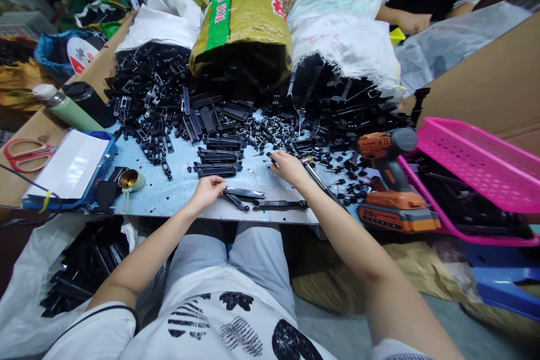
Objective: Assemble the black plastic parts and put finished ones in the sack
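My left hand (207,191) pinches the left end of a long black plastic piece (244,193) at the table's front edge. A second slim black arm (237,202) angles out beneath that piece. To its right lies a flat black bar (280,205). My right hand (288,169) is at the near edge of a pile of small screws and black bits (270,132), its fingertips closed together around something dark and too small to name. Several finished-looking black pieces (217,170) lie stacked just beyond my left hand.
Sacks spill black parts at the back, a yellow one (248,5) in the middle. An orange cordless drill (390,180) and a pink basket (476,163) stand right. A small metal cup (130,180), scissors (27,156) and bottles lie left. A co-worker's hand (415,22) shows behind.
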`<state>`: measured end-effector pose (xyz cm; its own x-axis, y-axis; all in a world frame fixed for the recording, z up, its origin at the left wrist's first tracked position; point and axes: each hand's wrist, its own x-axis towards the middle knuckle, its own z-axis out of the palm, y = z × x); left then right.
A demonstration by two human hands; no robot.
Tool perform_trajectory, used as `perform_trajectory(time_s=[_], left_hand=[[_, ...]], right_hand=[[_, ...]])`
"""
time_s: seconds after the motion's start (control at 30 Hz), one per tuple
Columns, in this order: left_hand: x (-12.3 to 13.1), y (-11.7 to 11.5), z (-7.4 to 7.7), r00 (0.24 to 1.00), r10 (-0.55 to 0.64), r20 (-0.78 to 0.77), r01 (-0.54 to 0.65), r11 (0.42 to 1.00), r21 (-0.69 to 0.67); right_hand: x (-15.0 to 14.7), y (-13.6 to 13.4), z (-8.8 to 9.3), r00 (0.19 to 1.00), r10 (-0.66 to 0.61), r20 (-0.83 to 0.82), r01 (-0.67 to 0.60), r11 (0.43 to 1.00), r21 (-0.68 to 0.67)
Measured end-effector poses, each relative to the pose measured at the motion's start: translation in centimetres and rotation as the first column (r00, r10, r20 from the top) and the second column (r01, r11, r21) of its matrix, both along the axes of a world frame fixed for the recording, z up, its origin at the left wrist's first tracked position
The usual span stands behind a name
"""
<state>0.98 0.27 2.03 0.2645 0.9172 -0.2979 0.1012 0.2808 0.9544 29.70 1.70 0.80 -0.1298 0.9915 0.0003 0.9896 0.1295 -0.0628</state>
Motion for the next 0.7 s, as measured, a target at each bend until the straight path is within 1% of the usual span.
perform_trajectory(time_s=[0.07, 0.13, 0.2, 0.27, 0.33, 0.4, 0.5, 0.6, 0.67, 0.7], left_hand=[[-0.2, 0.0, -0.1, 1.000, -0.016, 0.023, 0.017, 1.000, -0.025], [-0.3, -0.1, -0.2, 0.999, -0.021, 0.039, 0.023, 0.999, -0.035], [-0.4, -0.2, -0.2, 0.999, -0.033, 0.030, 0.034, 0.999, -0.018], [-0.4, -0.3, 0.0, 0.998, -0.056, 0.013, 0.056, 0.998, -0.007], [-0.4, -0.6, 0.1, 0.996, -0.084, 0.004, 0.084, 0.996, -0.014], [-0.4, -0.7, 0.0, 0.994, -0.113, -0.007, 0.113, 0.993, -0.018], [-0.5, -0.5, -0.8, 0.992, -0.110, -0.055, 0.111, 0.994, 0.015], [-0.7, -0.1, -2.2, 0.987, -0.034, -0.156, 0.054, 0.991, 0.120], [-1.0, 0.2, -3.1, 0.981, 0.001, -0.193, 0.029, 0.988, 0.153], [-1.1, 0.4, -3.5, 0.980, 0.000, -0.197, 0.028, 0.989, 0.142]], right_hand=[[0.1, -1.0, -0.1, 0.990, -0.007, -0.144, 0.017, 0.997, 0.070], [0.3, -1.9, -0.3, 0.960, 0.021, -0.278, 0.026, 0.986, 0.164], [0.5, -2.5, -0.4, 0.933, 0.061, -0.356, 0.038, 0.964, 0.264], [0.6, -3.2, -0.3, 0.908, 0.071, -0.414, 0.068, 0.948, 0.312], [0.3, -3.9, 0.0, 0.856, 0.053, -0.515, 0.110, 0.954, 0.280], [-0.4, -4.9, 0.6, 0.775, 0.019, -0.632, 0.138, 0.970, 0.199], [-1.6, -6.4, 1.8, 0.673, -0.030, -0.739, 0.114, 0.992, 0.063], [-2.3, -7.5, 2.8, 0.647, -0.072, -0.759, 0.072, 0.997, -0.033], [-2.4, -7.8, 3.2, 0.668, -0.074, -0.741, 0.045, 0.997, -0.060], [-2.4, -7.8, 3.3, 0.687, -0.063, -0.724, 0.027, 0.998, -0.062]])
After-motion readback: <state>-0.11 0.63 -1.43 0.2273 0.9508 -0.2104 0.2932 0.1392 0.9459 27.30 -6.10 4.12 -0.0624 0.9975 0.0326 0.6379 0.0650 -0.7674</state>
